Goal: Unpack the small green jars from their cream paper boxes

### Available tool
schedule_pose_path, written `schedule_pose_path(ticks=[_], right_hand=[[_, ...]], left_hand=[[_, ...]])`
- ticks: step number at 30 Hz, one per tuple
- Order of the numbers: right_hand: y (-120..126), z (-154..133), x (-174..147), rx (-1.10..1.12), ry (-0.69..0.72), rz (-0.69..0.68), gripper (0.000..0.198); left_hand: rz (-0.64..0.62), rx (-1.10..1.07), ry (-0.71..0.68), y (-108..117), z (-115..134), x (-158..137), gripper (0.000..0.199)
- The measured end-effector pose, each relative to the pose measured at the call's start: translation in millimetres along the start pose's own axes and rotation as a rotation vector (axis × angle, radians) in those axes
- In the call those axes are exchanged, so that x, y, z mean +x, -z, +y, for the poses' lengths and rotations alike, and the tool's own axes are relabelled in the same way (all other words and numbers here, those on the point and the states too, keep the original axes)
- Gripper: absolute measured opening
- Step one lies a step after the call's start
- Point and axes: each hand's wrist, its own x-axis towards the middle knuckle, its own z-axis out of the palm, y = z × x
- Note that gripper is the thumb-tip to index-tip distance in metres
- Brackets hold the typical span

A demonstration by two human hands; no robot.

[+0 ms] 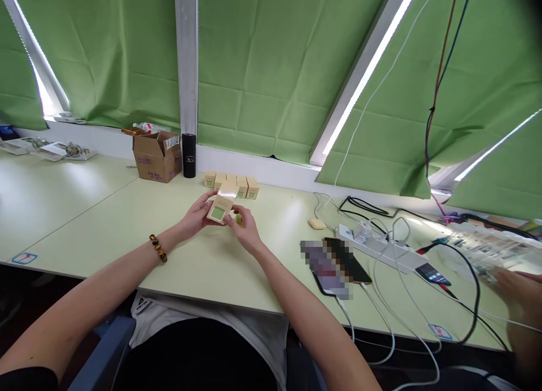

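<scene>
Both hands are clamping onto one small box [218, 211], holding it tilted above the desk [114, 216]: the left hand [197, 214] is gripping its left side, and the right hand [246, 230] is pressing a thumb on its lower right edge. A pale panel is extending from the box's far end, and a green patch is showing on its front. Something small and green [239, 217] is peeking out beside the right fingers, too hidden to identify. Just behind, a row of similar boxes [253, 189] is standing, with a black tumbler [189, 156] and an opened carton [154, 164] sitting to the left. Rightward, two phones [347, 260] are lying near a white power strip [385, 250], and another person's hand [514, 289] is showing, blurred.
</scene>
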Motion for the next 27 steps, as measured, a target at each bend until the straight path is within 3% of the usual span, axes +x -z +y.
schedule_pose_path(ticks=[5,11,16,22,27], right_hand=[[4,-3,6,0.269,0.008,0.015,0.051],[6,-8,8,0.476,-0.029,0.095,0.054],[7,-4,13,0.537,-0.033,0.101,0.052],[10,1,18,0.547,-0.043,0.121,0.051],[11,5,16,0.524,-0.08,0.102,0.05]], left_hand=[[-0.04,0.161,-0.141,-1,3,3,0.061],[-0.18,0.31,-0.276,-12,12,4,0.072],[-0.085,0.469,-0.294,-26,14,8,0.067],[-0.041,0.39,-0.294,-38,9,15,0.064],[-0.034,0.303,-0.299,-34,-9,13,0.066]])
